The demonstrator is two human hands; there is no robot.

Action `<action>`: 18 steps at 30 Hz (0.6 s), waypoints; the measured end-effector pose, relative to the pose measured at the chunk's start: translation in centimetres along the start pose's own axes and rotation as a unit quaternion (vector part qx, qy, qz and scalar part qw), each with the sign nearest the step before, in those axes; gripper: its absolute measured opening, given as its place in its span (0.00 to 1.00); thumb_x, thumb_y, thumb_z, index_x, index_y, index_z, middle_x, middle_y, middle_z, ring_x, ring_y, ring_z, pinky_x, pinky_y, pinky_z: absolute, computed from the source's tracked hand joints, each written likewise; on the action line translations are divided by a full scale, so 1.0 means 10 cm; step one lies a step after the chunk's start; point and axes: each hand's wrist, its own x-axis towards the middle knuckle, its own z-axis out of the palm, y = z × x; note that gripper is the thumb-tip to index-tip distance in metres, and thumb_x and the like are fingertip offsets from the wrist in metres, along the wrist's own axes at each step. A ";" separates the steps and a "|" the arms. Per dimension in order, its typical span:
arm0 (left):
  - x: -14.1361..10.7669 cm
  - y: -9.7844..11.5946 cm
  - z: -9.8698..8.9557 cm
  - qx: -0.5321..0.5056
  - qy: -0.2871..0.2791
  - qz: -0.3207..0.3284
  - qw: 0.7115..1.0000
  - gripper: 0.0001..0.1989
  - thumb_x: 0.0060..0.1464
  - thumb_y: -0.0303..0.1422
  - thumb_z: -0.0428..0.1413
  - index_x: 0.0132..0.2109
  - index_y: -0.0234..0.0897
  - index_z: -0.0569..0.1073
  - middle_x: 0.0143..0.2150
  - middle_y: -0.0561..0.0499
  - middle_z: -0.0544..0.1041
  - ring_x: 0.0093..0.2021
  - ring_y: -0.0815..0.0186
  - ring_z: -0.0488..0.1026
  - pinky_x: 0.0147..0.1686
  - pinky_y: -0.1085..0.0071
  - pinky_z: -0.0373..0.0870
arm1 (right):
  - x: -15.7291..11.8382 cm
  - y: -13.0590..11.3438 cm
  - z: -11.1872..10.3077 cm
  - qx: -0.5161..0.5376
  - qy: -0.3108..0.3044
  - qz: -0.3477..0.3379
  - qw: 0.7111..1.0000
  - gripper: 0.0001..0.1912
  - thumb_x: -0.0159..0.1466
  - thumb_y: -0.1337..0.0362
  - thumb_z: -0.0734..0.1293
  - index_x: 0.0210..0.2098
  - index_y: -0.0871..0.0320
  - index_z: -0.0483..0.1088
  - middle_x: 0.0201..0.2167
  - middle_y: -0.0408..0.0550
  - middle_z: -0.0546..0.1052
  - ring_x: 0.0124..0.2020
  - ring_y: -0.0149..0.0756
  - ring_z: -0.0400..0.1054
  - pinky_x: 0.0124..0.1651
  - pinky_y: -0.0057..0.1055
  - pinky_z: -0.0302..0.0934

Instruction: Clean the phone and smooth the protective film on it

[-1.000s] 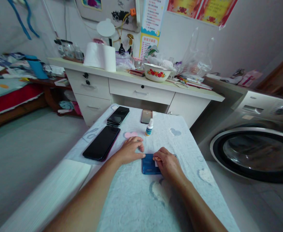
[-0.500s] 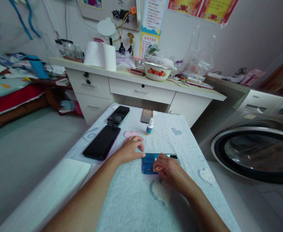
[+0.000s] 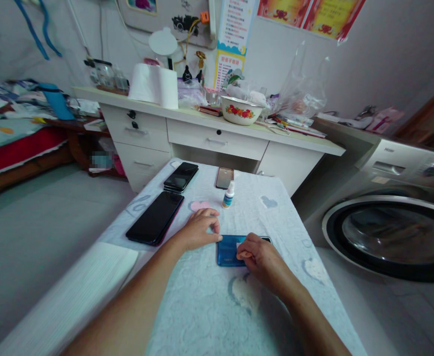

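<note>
A blue smartphone (image 3: 226,252) lies back up on the cloth-covered table (image 3: 198,306). The thumb of my left hand (image 3: 202,230) touches its upper left corner; the other fingers bend loosely over the cloth, apart and holding nothing. Over the phone's right half, my right hand (image 3: 259,254) is closed, pinching a small orange piece (image 3: 243,255) against the phone's back. What that piece is made of I cannot tell. A bit of white shows beside those fingers. Behind the hands stands a small spray bottle (image 3: 228,195) with a white top.
A large dark phone (image 3: 155,217) and a stack of phones (image 3: 181,176) lie on the table's left side. A brownish phone or case (image 3: 225,178) is behind the bottle. Beyond stands a white desk (image 3: 217,141) with a flowered bowl (image 3: 241,111); a washing machine (image 3: 391,168) is at right.
My right hand has slid slightly to the right across the phone's back, now covering more of its camera end. My left hand stays at the phone's corner.
</note>
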 end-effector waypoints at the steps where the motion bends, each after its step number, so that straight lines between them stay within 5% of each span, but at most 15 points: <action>1: 0.00 0.00 0.00 0.000 0.000 0.001 1.000 0.07 0.44 0.37 0.60 0.32 0.41 0.73 0.55 0.50 0.67 0.60 0.55 0.59 0.58 0.58 0.55 | 0.01 0.02 0.01 -0.008 0.008 0.007 1.000 0.11 0.56 0.77 0.61 0.29 0.58 0.71 0.31 0.44 0.69 0.30 0.28 0.64 0.34 0.23 0.54; 18: -0.02 0.03 -0.02 -0.002 -0.002 0.001 1.000 0.07 0.45 0.36 0.60 0.31 0.40 0.73 0.56 0.49 0.67 0.60 0.55 0.59 0.59 0.58 0.55 | 0.05 0.15 0.00 -0.079 0.100 0.116 0.985 0.09 0.60 0.72 0.61 0.33 0.56 0.72 0.32 0.45 0.70 0.33 0.31 0.65 0.37 0.25 0.55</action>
